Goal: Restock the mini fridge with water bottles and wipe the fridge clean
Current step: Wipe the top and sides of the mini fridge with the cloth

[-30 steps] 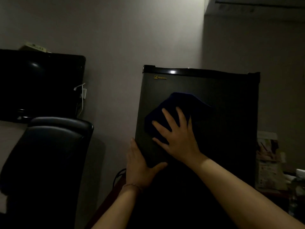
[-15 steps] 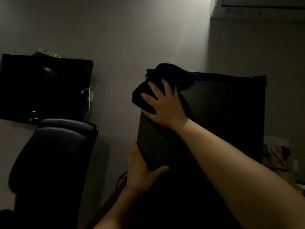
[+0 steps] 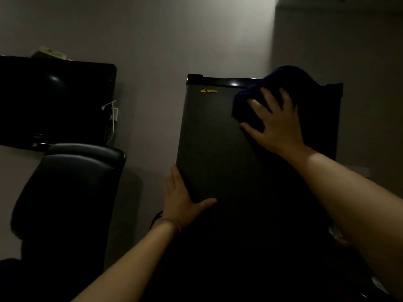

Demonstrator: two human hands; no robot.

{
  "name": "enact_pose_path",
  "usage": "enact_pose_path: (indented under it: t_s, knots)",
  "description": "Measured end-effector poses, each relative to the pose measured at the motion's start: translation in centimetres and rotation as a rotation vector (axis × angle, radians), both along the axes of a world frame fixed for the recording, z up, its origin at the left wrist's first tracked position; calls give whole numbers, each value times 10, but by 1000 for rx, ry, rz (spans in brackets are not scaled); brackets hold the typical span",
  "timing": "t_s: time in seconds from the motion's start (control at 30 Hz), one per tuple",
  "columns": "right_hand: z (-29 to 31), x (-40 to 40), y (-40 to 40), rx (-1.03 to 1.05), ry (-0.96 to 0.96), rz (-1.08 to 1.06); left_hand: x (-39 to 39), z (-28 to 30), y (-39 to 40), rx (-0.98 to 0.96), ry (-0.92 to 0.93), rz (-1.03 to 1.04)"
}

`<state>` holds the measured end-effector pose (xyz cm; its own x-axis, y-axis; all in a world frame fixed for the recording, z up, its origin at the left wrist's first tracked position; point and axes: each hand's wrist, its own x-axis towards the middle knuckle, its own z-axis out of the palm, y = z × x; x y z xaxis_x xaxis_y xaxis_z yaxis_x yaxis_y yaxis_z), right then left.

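The dark mini fridge (image 3: pixel 213 136) stands against the wall with its door closed and a small yellow logo near the top left. A dark blue cloth (image 3: pixel 281 83) lies against the door's upper right part, reaching over the top edge. My right hand (image 3: pixel 274 125) presses flat on the cloth with fingers spread. My left hand (image 3: pixel 183 199) rests on the door's left edge, fingers along the side and thumb across the front. No water bottles can be made out in the dim light.
A black padded chair (image 3: pixel 72 188) stands left of the fridge, close to its side. Behind it a dark TV screen (image 3: pixel 54 101) hangs on the wall, with a white cable (image 3: pixel 112 118) at its right edge. The room is dim.
My right hand has swept the cloth from the middle of the door up to the top left corner, then across to the upper right. The left hand has stayed on the door's edge.
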<state>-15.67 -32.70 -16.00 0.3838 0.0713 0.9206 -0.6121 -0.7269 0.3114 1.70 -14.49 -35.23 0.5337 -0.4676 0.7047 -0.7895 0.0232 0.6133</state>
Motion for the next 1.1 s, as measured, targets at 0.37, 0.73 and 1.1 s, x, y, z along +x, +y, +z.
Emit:
enact_pose_path:
  t_s: [0.37,0.73,1.1]
  knots:
    - [-134,-73,-39,147,-162,29,-3,27,-7,75,-154,126]
    - [-276,-61,-21,108,201,6,2,23,3,22,-157,102]
    - [-267,-4,10,-35,305,97,17,-35,13,-41,49,-56]
